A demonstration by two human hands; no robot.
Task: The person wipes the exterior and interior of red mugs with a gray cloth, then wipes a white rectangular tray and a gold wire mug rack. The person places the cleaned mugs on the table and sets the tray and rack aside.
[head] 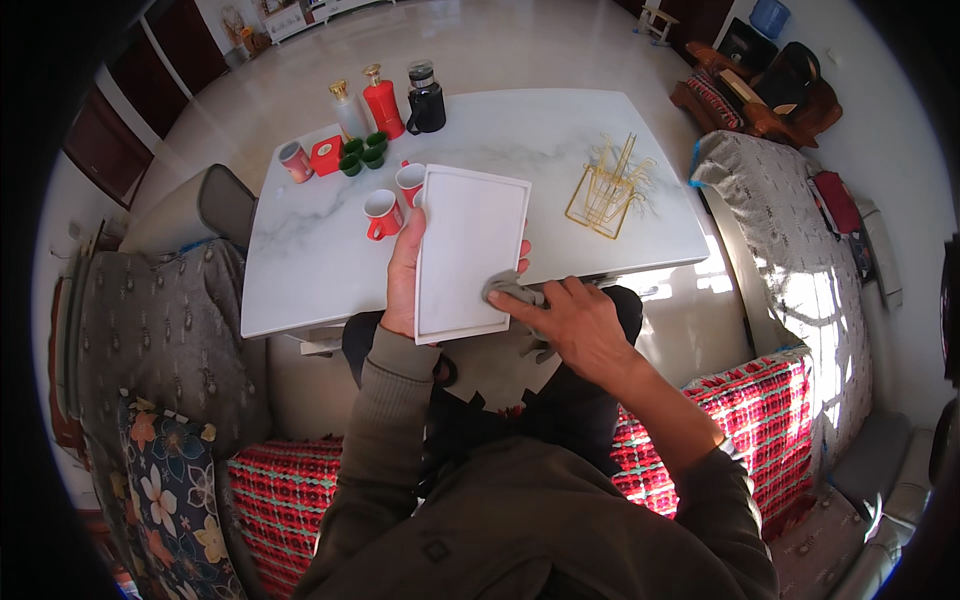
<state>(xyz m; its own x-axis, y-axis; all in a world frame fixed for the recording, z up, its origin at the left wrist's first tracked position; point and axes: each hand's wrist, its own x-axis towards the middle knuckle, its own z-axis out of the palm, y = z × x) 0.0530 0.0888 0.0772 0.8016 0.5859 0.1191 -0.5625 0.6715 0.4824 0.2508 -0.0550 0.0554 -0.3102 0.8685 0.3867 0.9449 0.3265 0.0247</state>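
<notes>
A white rectangular tray [472,247] with a low raised rim is held up over the near edge of the marble-patterned table [315,292]. My left hand [409,274] grips it from the left, thumb on the rim, with fingertips showing behind its right side. In my right hand [589,322] is a grey cloth [514,289], pressed by a fingertip against the tray's lower right part; some of the cloth hangs below. Just beyond the tray stand red mugs with white insides, one in full view [384,214] and another [410,178] partly hidden by the tray.
A gold wire rack [604,195] stands on the table's right. Farther back are small green cups [363,154], a red box [327,155], a pink canister [295,162], a red bottle [384,103], a pale bottle [349,112] and a black jug [426,105]. Covered sofas flank the table.
</notes>
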